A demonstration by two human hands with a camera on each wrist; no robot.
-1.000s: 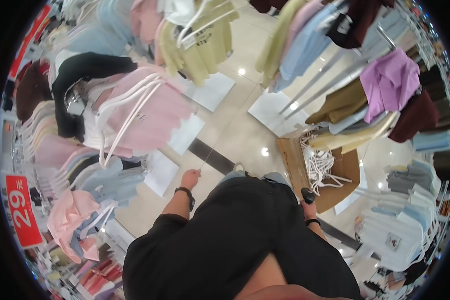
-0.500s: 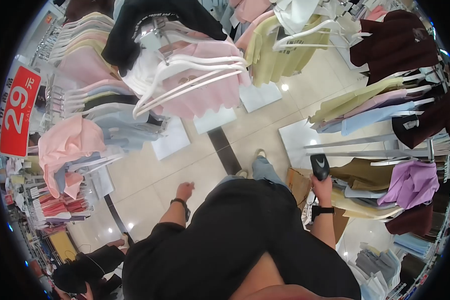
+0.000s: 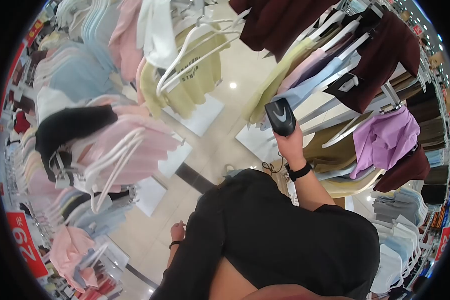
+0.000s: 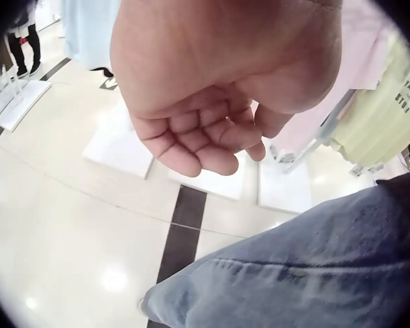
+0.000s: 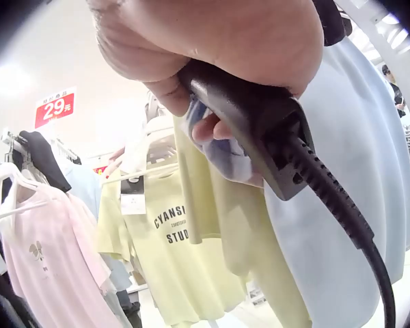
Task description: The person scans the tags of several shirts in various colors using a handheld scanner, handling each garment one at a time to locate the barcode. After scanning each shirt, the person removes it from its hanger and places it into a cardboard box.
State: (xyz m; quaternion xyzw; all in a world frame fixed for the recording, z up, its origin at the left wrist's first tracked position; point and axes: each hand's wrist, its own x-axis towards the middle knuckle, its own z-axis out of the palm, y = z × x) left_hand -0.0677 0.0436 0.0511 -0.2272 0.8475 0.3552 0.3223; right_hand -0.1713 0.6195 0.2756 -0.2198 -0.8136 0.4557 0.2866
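Observation:
My right hand (image 3: 291, 144) grips a black handheld barcode scanner (image 3: 281, 118) by its handle, raised in front of the body. In the head view the scanner's head overlaps the lower ends of hanging clothes, near a light blue garment (image 3: 301, 90) and a yellow-green one (image 3: 265, 82). The right wrist view shows the scanner's handle end (image 5: 260, 130), with a ribbed black cable (image 5: 335, 198) running down from it. Low at my left side, the left hand (image 3: 178, 231) hangs with loosely curled fingers (image 4: 212, 147) and holds nothing.
Racks of shirts stand on both sides, with white base boards (image 3: 200, 116) on the tiled floor. A yellow-green printed shirt (image 3: 190, 70) and pink shirts (image 3: 140, 135) hang on the left. A purple garment (image 3: 382, 137) drapes over the right rack. A red price sign (image 3: 27, 245) stands at far left.
My right hand has risen and moved forward with the scanner, from beside the carton to the hanging garments. The view has swung about. My left hand still hangs at the side.

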